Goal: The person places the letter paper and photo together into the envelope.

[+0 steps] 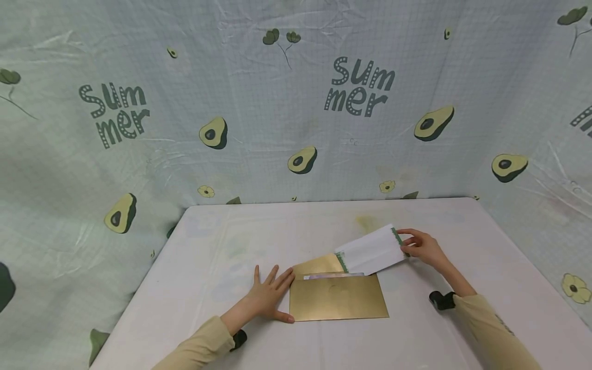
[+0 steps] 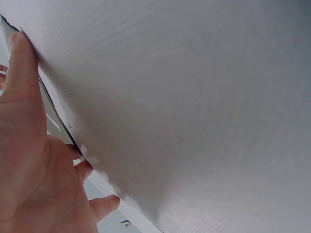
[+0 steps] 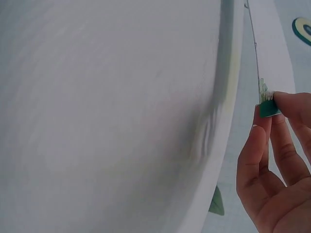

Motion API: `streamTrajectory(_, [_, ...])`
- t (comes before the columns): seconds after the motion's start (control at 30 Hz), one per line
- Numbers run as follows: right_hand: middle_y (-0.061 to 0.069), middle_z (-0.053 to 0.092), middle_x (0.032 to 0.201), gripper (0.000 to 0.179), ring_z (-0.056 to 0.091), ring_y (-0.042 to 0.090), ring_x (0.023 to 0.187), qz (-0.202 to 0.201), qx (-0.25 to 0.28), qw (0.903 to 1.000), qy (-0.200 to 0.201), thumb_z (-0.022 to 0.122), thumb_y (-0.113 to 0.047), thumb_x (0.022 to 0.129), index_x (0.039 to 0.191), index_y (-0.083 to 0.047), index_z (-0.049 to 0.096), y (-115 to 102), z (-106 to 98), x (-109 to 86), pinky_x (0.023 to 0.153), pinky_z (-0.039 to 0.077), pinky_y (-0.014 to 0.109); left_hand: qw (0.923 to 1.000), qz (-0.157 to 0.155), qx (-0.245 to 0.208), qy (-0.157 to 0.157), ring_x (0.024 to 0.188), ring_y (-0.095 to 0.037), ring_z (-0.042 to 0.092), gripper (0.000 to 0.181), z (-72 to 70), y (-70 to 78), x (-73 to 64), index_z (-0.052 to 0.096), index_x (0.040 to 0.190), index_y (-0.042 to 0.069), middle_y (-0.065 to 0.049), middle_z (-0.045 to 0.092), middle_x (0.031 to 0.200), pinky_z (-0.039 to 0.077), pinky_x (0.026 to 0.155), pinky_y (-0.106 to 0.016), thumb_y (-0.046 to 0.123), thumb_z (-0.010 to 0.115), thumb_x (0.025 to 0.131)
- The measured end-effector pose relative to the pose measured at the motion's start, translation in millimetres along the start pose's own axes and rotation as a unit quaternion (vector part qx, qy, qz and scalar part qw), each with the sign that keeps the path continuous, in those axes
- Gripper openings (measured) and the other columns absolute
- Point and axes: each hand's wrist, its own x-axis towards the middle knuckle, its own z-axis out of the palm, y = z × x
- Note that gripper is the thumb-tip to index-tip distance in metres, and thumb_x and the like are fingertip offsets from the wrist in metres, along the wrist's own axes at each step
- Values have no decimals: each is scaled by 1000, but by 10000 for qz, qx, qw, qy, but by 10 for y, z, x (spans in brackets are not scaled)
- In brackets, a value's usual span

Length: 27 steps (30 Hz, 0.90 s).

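Observation:
A gold envelope (image 1: 339,300) lies flat on the table with its flap folded back at the top. A thin strip of pale, purplish paper (image 1: 330,276) shows along its opening. My left hand (image 1: 268,298) rests spread at the envelope's left edge, thumb at the lower corner and fingertips at the upper one. To the upper right, my right hand (image 1: 422,247) pinches the right end of a white sheet with green-patterned ends (image 1: 372,251). That sheet slants over part of the flap and the envelope's upper right corner. In the right wrist view, thumb and fingers pinch its green end (image 3: 268,108).
The white-covered table (image 1: 222,246) spreads around the envelope. Behind and beside it hangs a pale curtain (image 1: 259,103) printed with avocados and lettering. Black devices sit at both wrists, the right one (image 1: 441,300) standing out beside the forearm.

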Motion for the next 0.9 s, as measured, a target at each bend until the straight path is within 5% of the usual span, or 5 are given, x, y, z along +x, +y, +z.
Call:
streamTrajectory(0.5, [19, 62, 92, 41, 55, 13, 72, -266, -110, 9993, -252, 62, -9, 82, 121, -3, 52, -87, 194, 115, 55, 43, 25, 9999, -71, 121, -87, 136, -34, 20, 100, -36, 21, -9, 25, 142, 12, -3, 21, 149, 17, 96, -68, 73, 52, 67])
streamTrajectory(0.9, [17, 63, 88, 38, 55, 12, 67, -399, -270, 9980, -400, 62, -5, 81, 118, -3, 55, -207, 307, 165, 51, 41, 25, 9990, -11, -276, -346, 135, -34, 20, 94, -112, 13, 1, 25, 141, 9, -5, 22, 148, 15, 97, -68, 65, 55, 72])
